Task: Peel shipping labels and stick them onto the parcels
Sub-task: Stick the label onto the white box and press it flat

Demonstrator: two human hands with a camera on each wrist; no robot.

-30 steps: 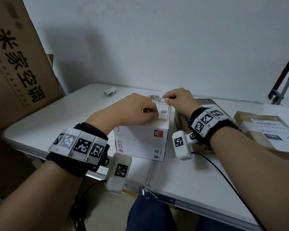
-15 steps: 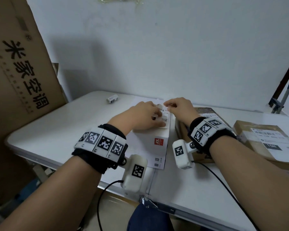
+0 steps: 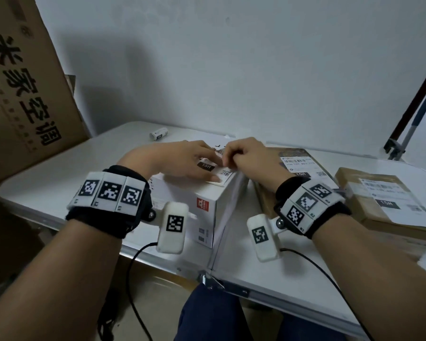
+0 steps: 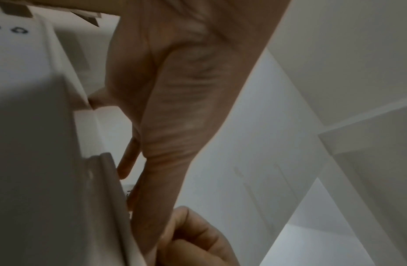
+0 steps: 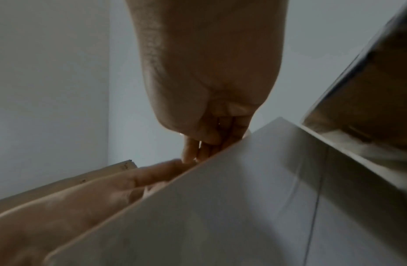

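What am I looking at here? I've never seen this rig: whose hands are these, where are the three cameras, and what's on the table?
No machine here: a person works bare-handed, with a black marker-tagged band and a small white camera on each wrist. The big picture comes from a head camera looking down; the two murky ones look along each hand from the wrists.

On the white folding table stands a white cardboard box. The left hand lies flat on a white printed shipping label on the box top, pressing it down. The right hand, fingers curled, pinches the label's far right edge.

To the right lie two brown cardboard parcels already labelled. A small white roll lies near the wall, and a big brown carton leans at the left.
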